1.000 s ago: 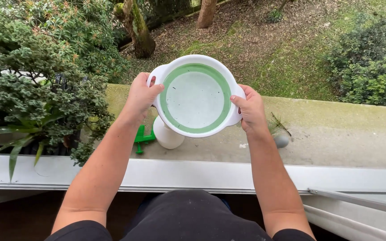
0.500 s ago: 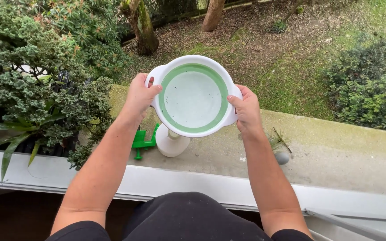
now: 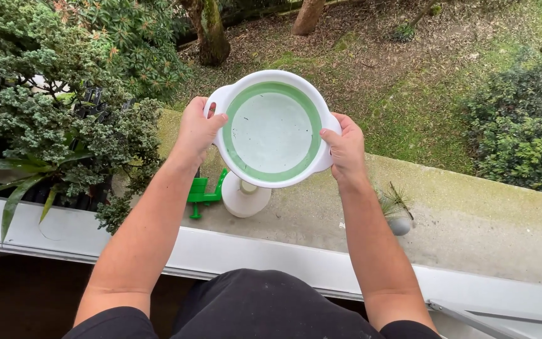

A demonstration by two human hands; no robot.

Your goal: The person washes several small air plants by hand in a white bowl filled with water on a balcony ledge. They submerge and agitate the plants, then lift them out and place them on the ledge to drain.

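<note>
I hold a round white bowl with a green inner wall and pale bottom point(image 3: 272, 129) level above a concrete ledge. My left hand point(image 3: 199, 130) grips its left handle, thumb over the rim. My right hand point(image 3: 345, 148) grips the right handle. Under the bowl, on the ledge, stands a white spray bottle point(image 3: 244, 196) with a green trigger head point(image 3: 203, 191) pointing left; the bowl hides its top.
The mossy concrete ledge point(image 3: 472, 213) runs across, with a white window frame point(image 3: 233, 251) at its near edge. A small pot with a spiky plant point(image 3: 398, 213) sits right of my right forearm. Bushy potted shrubs point(image 3: 51, 119) crowd the left. Far below lie grass, tree trunks and bushes.
The bowl has risen slightly and shifted outward over the ledge with both hands still on its handles. The view has tilted a little.
</note>
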